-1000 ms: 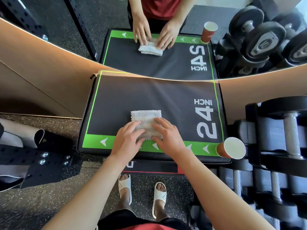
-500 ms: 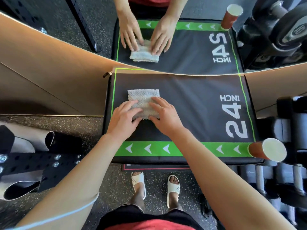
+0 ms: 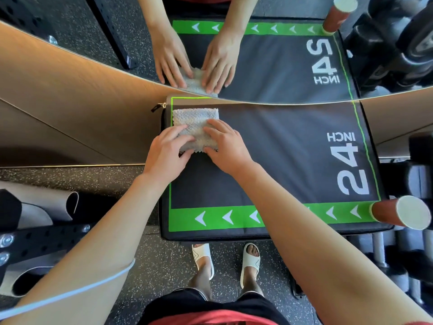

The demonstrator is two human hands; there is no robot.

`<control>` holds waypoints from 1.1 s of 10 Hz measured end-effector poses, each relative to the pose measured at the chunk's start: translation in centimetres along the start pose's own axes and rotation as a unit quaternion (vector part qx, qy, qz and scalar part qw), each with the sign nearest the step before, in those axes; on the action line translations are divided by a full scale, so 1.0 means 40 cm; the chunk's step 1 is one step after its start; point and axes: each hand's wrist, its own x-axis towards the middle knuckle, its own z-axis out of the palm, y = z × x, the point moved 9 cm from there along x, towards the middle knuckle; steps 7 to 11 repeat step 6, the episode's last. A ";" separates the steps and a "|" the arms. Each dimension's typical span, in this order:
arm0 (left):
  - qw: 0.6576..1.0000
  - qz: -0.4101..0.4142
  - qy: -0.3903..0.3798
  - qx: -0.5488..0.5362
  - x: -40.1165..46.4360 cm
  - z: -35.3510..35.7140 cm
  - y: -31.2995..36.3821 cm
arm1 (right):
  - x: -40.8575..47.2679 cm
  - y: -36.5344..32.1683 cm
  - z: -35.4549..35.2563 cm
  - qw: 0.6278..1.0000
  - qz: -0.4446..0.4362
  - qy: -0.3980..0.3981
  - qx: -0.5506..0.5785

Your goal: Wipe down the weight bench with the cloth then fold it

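One paper cup stands at the bench corner, contents apparently none; left hand and right hand press flat on one folded cloth

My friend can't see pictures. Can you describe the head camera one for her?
Two hands, left hand and right hand, press a folded grey cloth onto the far left corner of a black "24 INCH" padded box. A red paper cup stands on its near right corner.
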 end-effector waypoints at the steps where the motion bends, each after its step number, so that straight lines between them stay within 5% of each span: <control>1: 1.000 -0.013 0.000 0.000 0.008 -0.009 -0.013 | 0.016 -0.010 0.006 1.000 0.010 -0.001 -0.002; 11: 0.998 -0.033 0.053 -0.020 -0.064 -0.027 -0.011 | -0.029 -0.033 0.001 1.000 0.005 0.003 -0.028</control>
